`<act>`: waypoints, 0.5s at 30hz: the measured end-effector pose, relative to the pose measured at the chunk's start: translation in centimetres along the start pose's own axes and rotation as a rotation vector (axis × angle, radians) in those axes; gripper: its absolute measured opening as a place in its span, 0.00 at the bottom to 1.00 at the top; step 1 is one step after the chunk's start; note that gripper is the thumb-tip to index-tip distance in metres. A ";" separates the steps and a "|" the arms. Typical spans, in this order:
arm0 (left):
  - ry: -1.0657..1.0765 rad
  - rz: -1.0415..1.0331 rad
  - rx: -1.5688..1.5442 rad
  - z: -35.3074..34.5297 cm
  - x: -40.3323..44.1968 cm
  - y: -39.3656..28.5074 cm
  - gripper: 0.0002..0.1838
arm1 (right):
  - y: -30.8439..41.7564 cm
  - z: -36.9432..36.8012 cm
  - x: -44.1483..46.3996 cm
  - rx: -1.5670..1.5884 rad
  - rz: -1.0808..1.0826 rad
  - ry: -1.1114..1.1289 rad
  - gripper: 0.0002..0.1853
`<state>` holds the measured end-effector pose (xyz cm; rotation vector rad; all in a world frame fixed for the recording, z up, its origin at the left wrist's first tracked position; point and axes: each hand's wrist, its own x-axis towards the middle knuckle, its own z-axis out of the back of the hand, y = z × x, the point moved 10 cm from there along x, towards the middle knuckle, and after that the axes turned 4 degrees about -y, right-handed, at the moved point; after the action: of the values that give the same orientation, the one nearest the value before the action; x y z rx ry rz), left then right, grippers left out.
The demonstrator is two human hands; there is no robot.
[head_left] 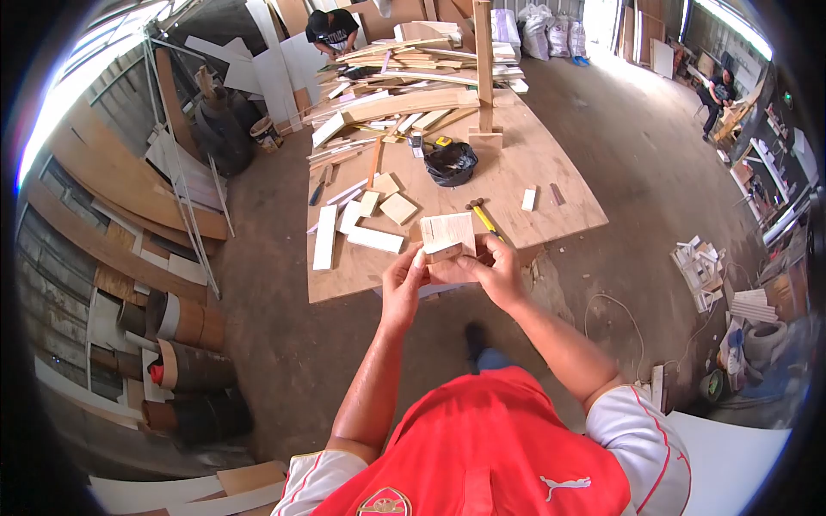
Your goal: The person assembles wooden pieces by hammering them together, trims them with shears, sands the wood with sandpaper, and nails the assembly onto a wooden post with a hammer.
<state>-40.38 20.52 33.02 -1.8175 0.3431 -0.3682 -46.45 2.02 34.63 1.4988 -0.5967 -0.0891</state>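
Observation:
Both my hands hold a small wooden piece [448,230] over the near edge of the table. It has a pale flat face on top and a darker block against its near side. My left hand [404,282] grips its left side, thumb pointing up. Around the right side my right hand [496,272] is closed, its thumb along the near edge. Just beyond my right hand lies a hammer [485,218] with a yellow handle. Left of the piece, several pale wood blocks [375,239] rest on the tabletop. The undersides of my fingers are partly hidden.
A black plastic bag [450,163] and a yellow tape measure [443,141] sit mid-table [551,155]. Behind them rise an upright post [484,69] and a heap of wood strips [404,77]. One person [332,33] works at the far end; another [717,99] sits far right.

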 end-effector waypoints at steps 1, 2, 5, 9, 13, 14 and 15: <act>0.026 0.053 -0.037 -0.4 0.2 0.8 0.30 | 0.4 0.5 0.1 -0.020 0.011 -0.013 0.13; 0.051 0.104 -0.074 -0.6 0.4 1.8 0.29 | 0.5 0.9 0.3 -0.040 0.002 -0.021 0.13; 0.025 0.189 -0.173 -1.1 1.5 4.8 0.26 | -0.3 1.9 1.1 -0.121 -0.022 -0.036 0.14; -0.081 0.210 -0.054 -1.5 3.2 8.3 0.25 | -2.1 3.8 3.0 -0.397 -0.063 -0.009 0.14; -0.007 0.198 0.195 -4.1 4.4 11.2 0.21 | -3.5 5.5 4.7 -0.714 -0.009 0.072 0.14; -0.009 0.213 0.097 -4.3 5.0 13.9 0.20 | -4.5 5.8 5.2 -0.733 0.001 0.116 0.13; -0.033 0.272 0.099 -3.8 5.4 17.5 0.19 | -5.9 6.2 5.5 -0.749 0.010 0.159 0.13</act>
<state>-37.90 10.30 17.54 -1.6517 0.5328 -0.1618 -42.55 -6.41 30.51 0.7664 -0.3770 -0.1631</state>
